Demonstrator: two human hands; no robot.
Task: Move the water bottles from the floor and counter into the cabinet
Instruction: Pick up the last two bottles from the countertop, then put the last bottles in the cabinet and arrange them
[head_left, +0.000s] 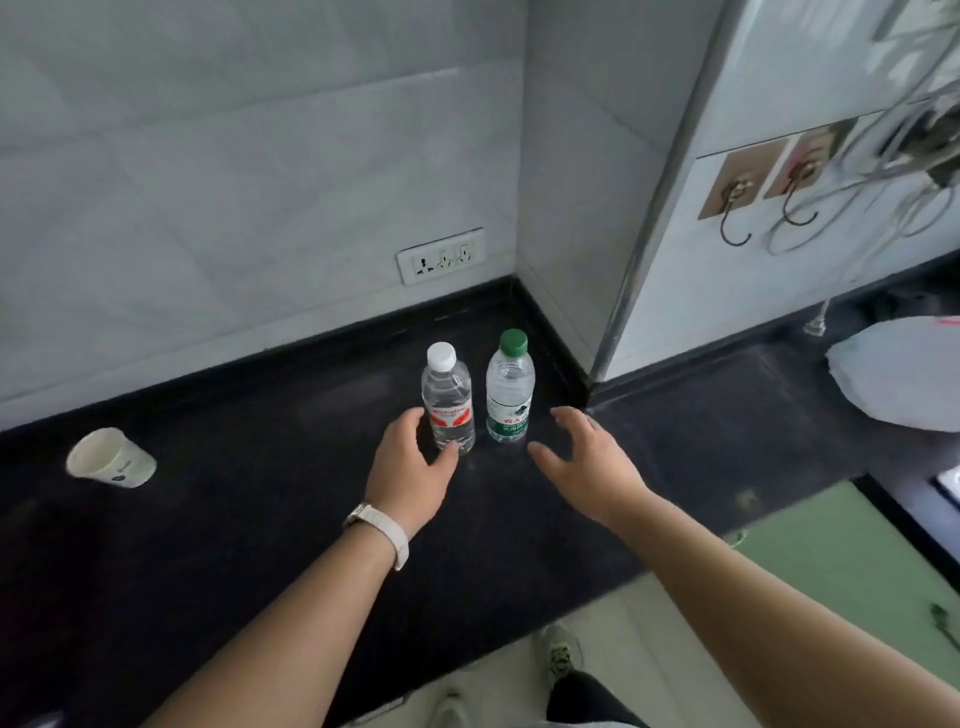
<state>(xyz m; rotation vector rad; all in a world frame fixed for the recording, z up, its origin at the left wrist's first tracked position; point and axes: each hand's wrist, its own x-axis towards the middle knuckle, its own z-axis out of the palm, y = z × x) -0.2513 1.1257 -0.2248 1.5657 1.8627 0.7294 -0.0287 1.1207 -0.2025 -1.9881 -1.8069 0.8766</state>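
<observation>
Two clear water bottles stand upright side by side on the black counter (234, 467), near the wall corner. The white-capped bottle (448, 400) carries a red label; the green-capped bottle (510, 389) carries a green label. My left hand (410, 462), with a white watch on its wrist, is spread just in front and left of the white-capped bottle, thumb tip at its base, fingers not wrapped round it. My right hand (587, 457) hovers spread to the right of the green-capped bottle, a small gap between them. The cabinet is not in view.
A white paper cup (111, 460) lies on its side at the counter's left. A wall socket (440, 255) sits behind the bottles. A white round object (898, 374) rests on the counter at right, below hooks and cables. The floor and my shoes show below the counter edge.
</observation>
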